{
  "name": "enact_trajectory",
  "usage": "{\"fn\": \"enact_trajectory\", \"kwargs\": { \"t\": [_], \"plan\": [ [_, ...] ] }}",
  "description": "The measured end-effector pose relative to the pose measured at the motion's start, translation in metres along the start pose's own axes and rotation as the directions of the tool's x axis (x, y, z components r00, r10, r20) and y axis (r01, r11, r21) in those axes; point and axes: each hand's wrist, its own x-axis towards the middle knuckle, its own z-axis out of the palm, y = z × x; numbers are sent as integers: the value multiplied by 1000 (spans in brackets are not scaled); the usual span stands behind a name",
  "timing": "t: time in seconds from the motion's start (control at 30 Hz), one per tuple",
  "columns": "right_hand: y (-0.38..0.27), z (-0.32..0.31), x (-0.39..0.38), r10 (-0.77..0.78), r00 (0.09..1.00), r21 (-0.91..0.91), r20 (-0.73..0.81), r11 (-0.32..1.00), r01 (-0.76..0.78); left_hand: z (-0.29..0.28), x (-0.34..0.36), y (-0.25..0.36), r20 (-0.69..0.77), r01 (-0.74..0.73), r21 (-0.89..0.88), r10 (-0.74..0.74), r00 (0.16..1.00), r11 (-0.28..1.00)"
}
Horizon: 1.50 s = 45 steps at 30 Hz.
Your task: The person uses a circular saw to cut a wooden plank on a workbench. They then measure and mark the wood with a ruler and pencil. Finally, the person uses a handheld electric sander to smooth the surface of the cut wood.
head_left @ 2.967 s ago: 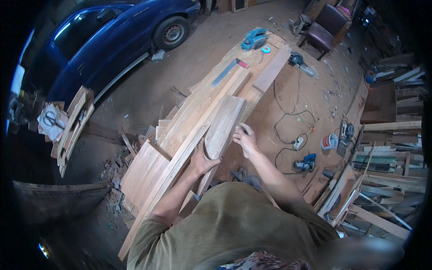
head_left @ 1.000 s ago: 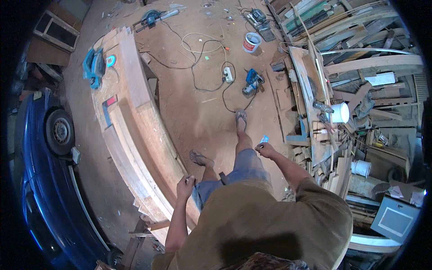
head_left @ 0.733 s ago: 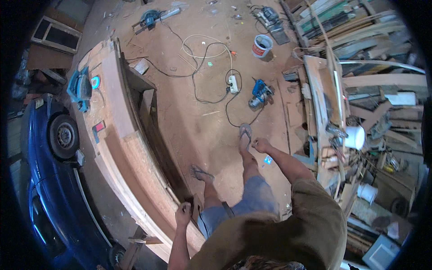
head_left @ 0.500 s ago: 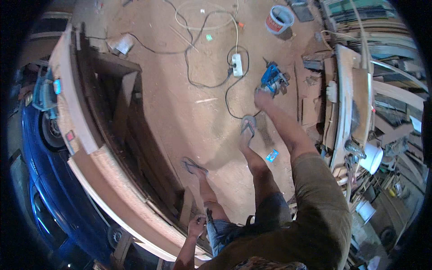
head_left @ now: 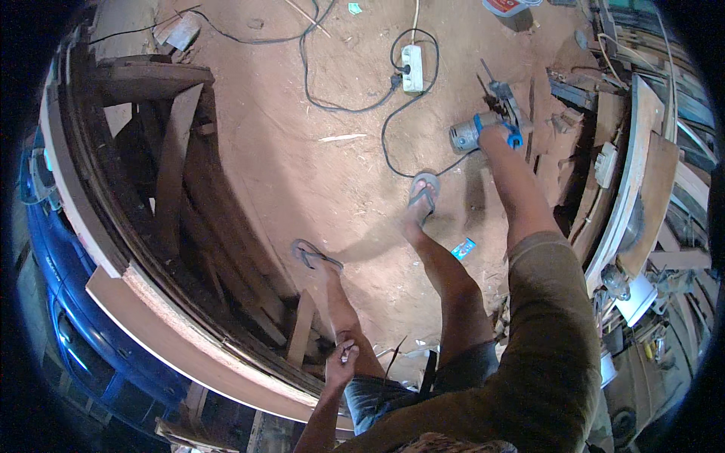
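With my right arm reached far out, my right hand (head_left: 494,137) is closed round the blue handle of a corded power tool (head_left: 467,134). It has a grey cylindrical motor body, blue grips and a metal frame with rods at its far end; its exact kind I cannot make out. The tool is just above or on the sandy floor; which one, the picture does not settle. A black cord (head_left: 388,148) runs from it towards a white power strip (head_left: 411,69). Beside my left knee, my left hand (head_left: 341,362) has curled fingers, with a small pale spot between them.
On the left, a long curved-looking wooden workbench (head_left: 189,317) stands over stacked timber, with a blue car (head_left: 83,302) beyond. Boards (head_left: 649,204) line the right side. A small blue packet (head_left: 464,248) lies near my sandalled foot (head_left: 424,196). A bucket (head_left: 510,7) is at the far edge.
My right hand has shifted its hold on the power tool, which has turned so its grey motor end points left. My left hand is raised slightly. The whole view has shifted.
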Motion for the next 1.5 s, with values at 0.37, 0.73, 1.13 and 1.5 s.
{"fn": "enact_trajectory", "kwargs": {
  "t": [0.37, 0.73, 1.13, 1.5],
  "plan": [
    [31, -69, -230, -156, 985, 487, -72, 857, 171, -125, -66, 19, -77, -260, 184, 278, 958, 948],
    [-88, -236, -611, -10, 856, 762, -518, 449, 466, -301, 16, 272, -47, -560, -280, 571, 819, 780],
    [-235, -316, -767, -251, 688, 650, -682, 225, 726, -427, 0, 345, 224, -801, -97, 797, 561, 591],
    [-272, -354, -759, -402, 672, 627, -622, 259, 735, -473, 11, 298, -61, -861, -209, 873, 484, 463]
  ]
}}
